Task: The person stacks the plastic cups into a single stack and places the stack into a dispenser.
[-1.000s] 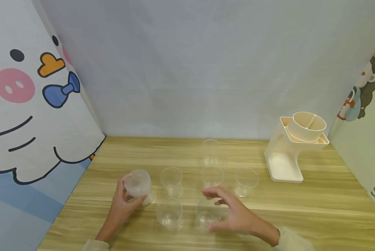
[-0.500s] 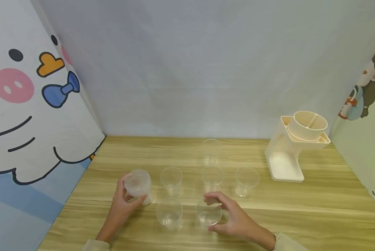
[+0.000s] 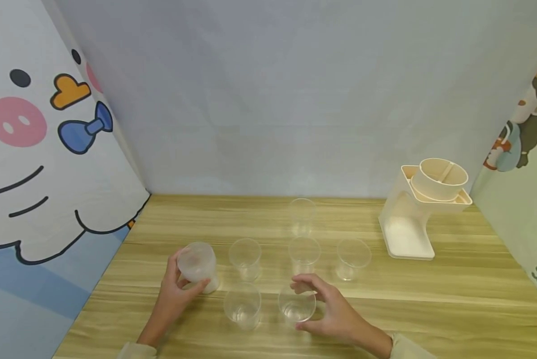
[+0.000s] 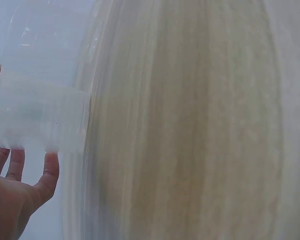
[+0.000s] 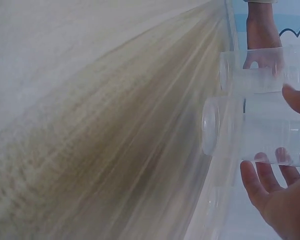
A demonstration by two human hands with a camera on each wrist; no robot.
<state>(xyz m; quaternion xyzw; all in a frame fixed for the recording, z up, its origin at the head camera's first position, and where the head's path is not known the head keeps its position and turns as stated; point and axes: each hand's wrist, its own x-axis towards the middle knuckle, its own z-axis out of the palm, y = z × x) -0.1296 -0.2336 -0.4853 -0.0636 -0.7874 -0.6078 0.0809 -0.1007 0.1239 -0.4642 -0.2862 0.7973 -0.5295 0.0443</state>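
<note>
My left hand (image 3: pixel 175 289) grips a stack of cloudy-looking clear plastic cups (image 3: pixel 198 264) standing at the left of the table. In the left wrist view, fingers curl under the stack (image 4: pixel 37 117) with the thumb on the opposite side. Thumb and fingers of my right hand (image 3: pixel 336 310) are curled round a single clear plastic cup (image 3: pixel 297 305) in the front row. That same cup (image 5: pixel 267 132) lies between thumb and fingers in the right wrist view, its base close to the tabletop. Just left of it stands another clear cup (image 3: pixel 242 306), upright and untouched.
Behind the front pair, a row holds a left cup (image 3: pixel 245 257), a middle cup (image 3: pixel 304 253) and a right cup (image 3: pixel 354 257). One more cup (image 3: pixel 302 218) stands farther back. A cream dripper-like stand (image 3: pixel 407 234) is at the back right of the wooden table (image 3: pixel 466 279).
The right hand has closed in on the front right cup, which has shifted very slightly left. The left hand and its stack have stayed in place.
</note>
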